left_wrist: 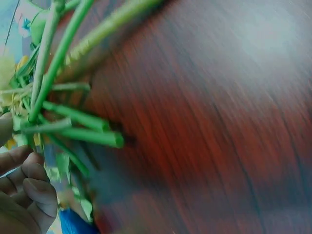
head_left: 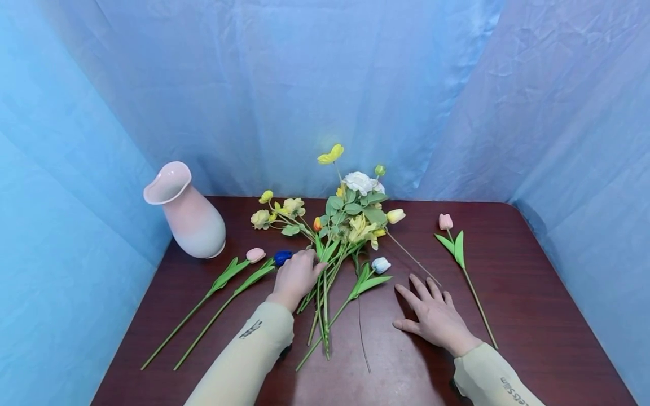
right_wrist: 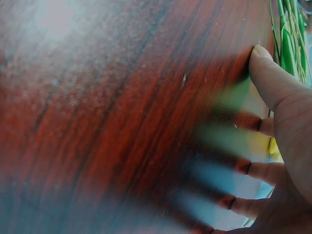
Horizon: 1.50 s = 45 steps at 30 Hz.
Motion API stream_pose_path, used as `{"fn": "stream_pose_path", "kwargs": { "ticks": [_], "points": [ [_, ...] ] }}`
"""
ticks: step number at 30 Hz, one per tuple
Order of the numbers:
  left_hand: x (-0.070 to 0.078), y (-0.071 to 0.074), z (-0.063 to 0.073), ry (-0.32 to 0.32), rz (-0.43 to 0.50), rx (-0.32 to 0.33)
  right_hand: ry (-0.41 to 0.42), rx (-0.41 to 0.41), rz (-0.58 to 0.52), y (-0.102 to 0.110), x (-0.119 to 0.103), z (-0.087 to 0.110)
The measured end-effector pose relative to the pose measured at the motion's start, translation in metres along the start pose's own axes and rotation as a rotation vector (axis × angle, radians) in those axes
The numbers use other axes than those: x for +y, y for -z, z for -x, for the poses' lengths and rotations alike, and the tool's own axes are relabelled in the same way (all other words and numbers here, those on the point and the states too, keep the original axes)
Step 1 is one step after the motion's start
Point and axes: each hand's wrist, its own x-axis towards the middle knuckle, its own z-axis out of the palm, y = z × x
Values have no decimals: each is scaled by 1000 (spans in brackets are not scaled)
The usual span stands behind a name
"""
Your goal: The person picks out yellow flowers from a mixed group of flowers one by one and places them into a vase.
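Several artificial flowers lie in a loose bunch, with a white rose (head_left: 359, 183), yellow blooms (head_left: 361, 228) and crossing green stems (head_left: 325, 332). At the left side of this bunch, my left hand (head_left: 299, 273) holds stems between thumb and bent fingers; in the left wrist view the cut stem ends (left_wrist: 114, 139) stick out past it. Right of the bunch, my right hand (head_left: 431, 316) rests spread out, its fingertips on the table. A thin stem runs down to near its fingers. Between the hands lies a pale blue tulip (head_left: 381, 265).
A pink-and-white vase (head_left: 195, 225) stands at the back left of the dark wooden table (head_left: 538, 304). A pink tulip (head_left: 255, 255) and a blue tulip (head_left: 282, 257) lie at left, another pink tulip (head_left: 445, 221) at right. Blue curtains (head_left: 304, 96) surround the table.
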Motion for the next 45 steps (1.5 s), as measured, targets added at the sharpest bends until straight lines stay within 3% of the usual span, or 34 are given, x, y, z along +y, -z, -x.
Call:
{"fn": "stream_pose_path", "kwargs": {
  "ticks": [4, 11, 14, 22, 28, 34, 39, 45],
  "points": [
    [6, -4, -3, -35, -29, 39, 6, 4, -3, 0, 0, 0],
    [7, -1, -2, -65, 100, 117, 6, 6, 3, 0, 1, 0],
    [8, 2, 0, -110, 120, 154, 2, 2, -4, 0, 1, 0],
    [21, 22, 2, -222, 199, 285, 1, 3, -17, 2, 2, 0],
    [23, 42, 7, -234, 263, 357, -1, -2, -12, 1, 1, -1],
    [0, 65, 20, -182, 271, 413, -13, -19, -14, 2, -2, -3],
    [-33, 82, 35, -146, 229, 475, -29, -52, -16, 6, -5, -4],
    [-69, 91, 59, -77, 206, 513, -22, -46, -3, 10, -5, -5]
  ]
}}
